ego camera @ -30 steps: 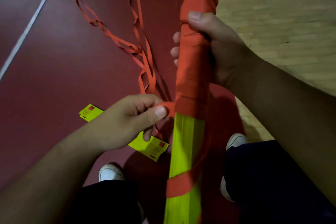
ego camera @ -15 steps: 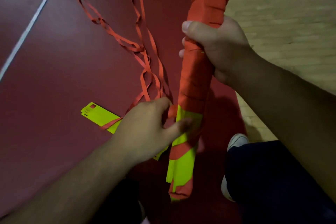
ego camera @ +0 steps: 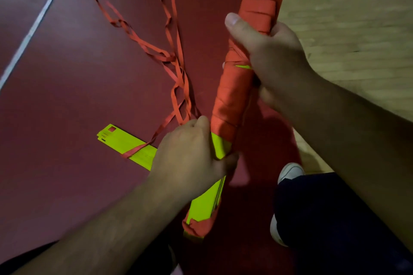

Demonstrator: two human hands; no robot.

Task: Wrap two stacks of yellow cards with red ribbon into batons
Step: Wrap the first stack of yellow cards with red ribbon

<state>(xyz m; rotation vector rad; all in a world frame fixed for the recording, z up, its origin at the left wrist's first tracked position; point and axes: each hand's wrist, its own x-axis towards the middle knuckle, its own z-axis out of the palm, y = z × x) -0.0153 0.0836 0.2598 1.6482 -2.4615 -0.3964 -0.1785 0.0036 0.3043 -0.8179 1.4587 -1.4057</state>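
- Half-wrapped baton: held in the air over the red floor, just beside its border with the wooden floor. Its long axis runs from top right, far end, down to bottom centre, near end.
- Right hand: fingers and thumb clamped round the wrapped upper part, thumb lying across the red turns.
- Left hand: curled round the baton at the lower edge of the wrap, thumb hooked under the yellow. It is the nearer hand to the unwrapped part.
- Key relation: the bare yellow stretch lies below the left hand, toward the body, between the wrap edge and a red band at the near end. Judgement: the next turns must travel down the axis, toward the near end.
- Red ribbon: loose strands trail from the left hand's knuckles away across the red floor and off the top edge.
- Second stack of cards: flat on the red floor left of the left hand, one ribbon strand lying across it, otherwise unwrapped.
- Hidden: whether the left hand pinches the ribbon inside its curl; the baton's far end is cut off.
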